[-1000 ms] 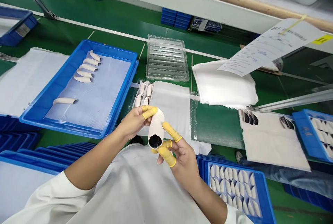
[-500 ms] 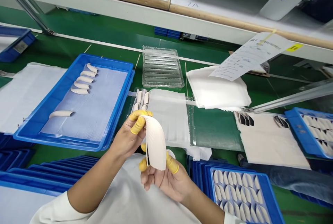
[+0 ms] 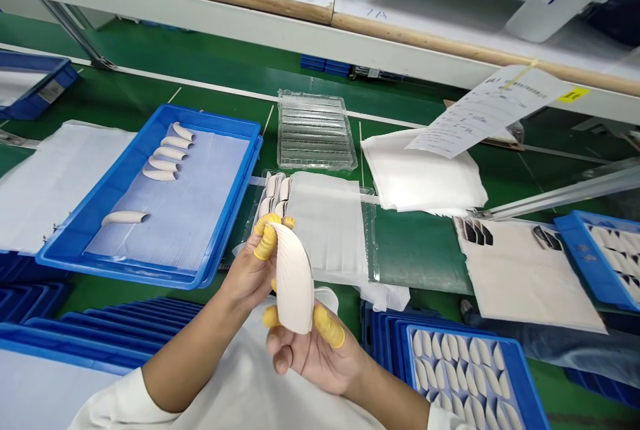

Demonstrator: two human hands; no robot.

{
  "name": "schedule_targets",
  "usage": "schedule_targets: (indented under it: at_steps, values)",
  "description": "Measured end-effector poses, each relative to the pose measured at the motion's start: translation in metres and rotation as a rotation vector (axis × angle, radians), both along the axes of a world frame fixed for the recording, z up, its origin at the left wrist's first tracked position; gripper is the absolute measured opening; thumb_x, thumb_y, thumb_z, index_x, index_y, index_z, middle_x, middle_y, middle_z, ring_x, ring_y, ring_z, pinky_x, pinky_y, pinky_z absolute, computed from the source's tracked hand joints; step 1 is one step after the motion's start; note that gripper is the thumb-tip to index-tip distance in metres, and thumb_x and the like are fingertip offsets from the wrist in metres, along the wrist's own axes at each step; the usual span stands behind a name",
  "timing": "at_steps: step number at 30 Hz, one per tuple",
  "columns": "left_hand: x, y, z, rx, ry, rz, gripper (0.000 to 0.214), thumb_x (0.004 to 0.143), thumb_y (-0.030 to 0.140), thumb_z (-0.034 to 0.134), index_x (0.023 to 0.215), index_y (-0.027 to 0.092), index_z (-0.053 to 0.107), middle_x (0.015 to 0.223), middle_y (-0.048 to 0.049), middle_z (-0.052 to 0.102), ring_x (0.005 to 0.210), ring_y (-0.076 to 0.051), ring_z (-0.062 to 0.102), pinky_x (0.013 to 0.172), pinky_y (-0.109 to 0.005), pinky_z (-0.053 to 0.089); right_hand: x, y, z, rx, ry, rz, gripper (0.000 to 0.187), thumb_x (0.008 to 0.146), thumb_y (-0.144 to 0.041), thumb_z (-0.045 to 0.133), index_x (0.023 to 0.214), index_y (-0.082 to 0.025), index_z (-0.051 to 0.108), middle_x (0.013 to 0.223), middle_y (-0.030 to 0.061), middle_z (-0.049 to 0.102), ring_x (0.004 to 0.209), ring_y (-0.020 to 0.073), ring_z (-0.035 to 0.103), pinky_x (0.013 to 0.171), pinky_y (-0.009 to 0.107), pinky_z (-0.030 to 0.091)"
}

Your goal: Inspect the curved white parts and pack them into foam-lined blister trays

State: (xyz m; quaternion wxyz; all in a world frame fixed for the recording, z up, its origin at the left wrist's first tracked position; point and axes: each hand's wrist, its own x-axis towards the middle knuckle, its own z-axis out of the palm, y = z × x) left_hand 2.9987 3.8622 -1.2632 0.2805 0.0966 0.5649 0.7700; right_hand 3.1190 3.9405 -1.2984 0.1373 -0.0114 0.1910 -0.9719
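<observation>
A white, ribbed, horn-shaped shell (image 3: 294,278) is held upright between both hands, close to my chest. My left hand (image 3: 253,263), with yellow finger cots, pinches its pointed upper end. My right hand (image 3: 313,347), also in yellow cots, grips its wide lower end from below. Behind the shell lies a clear tray (image 3: 371,230) covered by a white sheet, with several similar shells (image 3: 276,191) showing at its left end.
A blue bin (image 3: 150,263) at left holds several white shells on a liner. A blue tray of shells (image 3: 460,377) sits at lower right, another blue bin (image 3: 600,250) at far right. An empty clear tray (image 3: 314,130), stacked white sheets (image 3: 420,177) and a hanging paper (image 3: 493,110) lie beyond.
The shell turned from showing its dark open end to showing its ribbed white side, standing upright. Both hands regripped it at top and bottom.
</observation>
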Motion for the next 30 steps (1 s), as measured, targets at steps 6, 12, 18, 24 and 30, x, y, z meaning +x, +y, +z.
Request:
schedule_targets:
  at_steps: [6,12,18,24,30]
  values:
    - [0.001,-0.006,-0.001,0.118,0.071,-0.002,0.055,0.06,0.062,0.083,0.1,0.031,0.062,0.115,-0.0013,0.068,0.082,-0.015,0.063,0.064,-0.026,0.053,-0.002,0.002,0.002,0.152,0.0,-0.162,0.046,0.07,-0.061,0.079,0.088,-0.021,0.066,0.087,0.0033,0.068,0.06,0.0094,0.052,0.058,0.023,0.039]
    - [0.002,-0.013,0.002,0.053,0.278,-0.136,0.074,0.064,0.05,0.085,0.13,0.032,0.054,0.132,-0.0092,0.063,0.104,-0.022,0.064,0.075,-0.028,0.054,-0.001,0.011,0.005,0.409,0.019,-0.299,0.049,0.071,-0.066,0.075,0.082,-0.019,0.066,0.077,0.0029,0.066,0.057,0.0106,0.049,0.056,0.026,0.036]
    - [0.003,-0.018,-0.002,-0.06,0.3,-0.07,0.056,0.089,0.047,0.064,0.141,0.031,0.049,0.112,-0.0056,0.073,0.101,-0.02,0.068,0.083,-0.03,0.054,0.001,0.018,-0.004,0.668,0.044,-0.518,0.06,0.084,-0.051,0.071,0.134,-0.031,0.045,0.085,0.0002,0.072,0.066,0.0144,0.059,0.065,0.029,0.043]
    - [0.016,-0.023,-0.004,-0.057,0.282,-0.216,0.08,0.082,0.028,0.075,0.15,0.036,0.033,0.118,-0.0078,0.071,0.108,-0.022,0.067,0.092,-0.037,0.054,0.0,0.026,-0.009,1.073,0.145,-0.826,0.043,0.084,-0.036,0.075,0.122,-0.031,0.057,0.088,0.0,0.074,0.074,0.017,0.062,0.066,0.031,0.044]
    - [0.01,-0.018,-0.004,0.002,0.182,-0.227,0.06,0.083,0.029,0.074,0.136,0.04,0.048,0.098,-0.0012,0.075,0.085,-0.017,0.072,0.071,-0.026,0.056,0.001,0.032,-0.009,1.26,0.263,-0.928,0.053,0.08,-0.032,0.08,0.129,-0.04,0.061,0.083,-0.0036,0.072,0.075,0.0158,0.062,0.065,0.03,0.044]
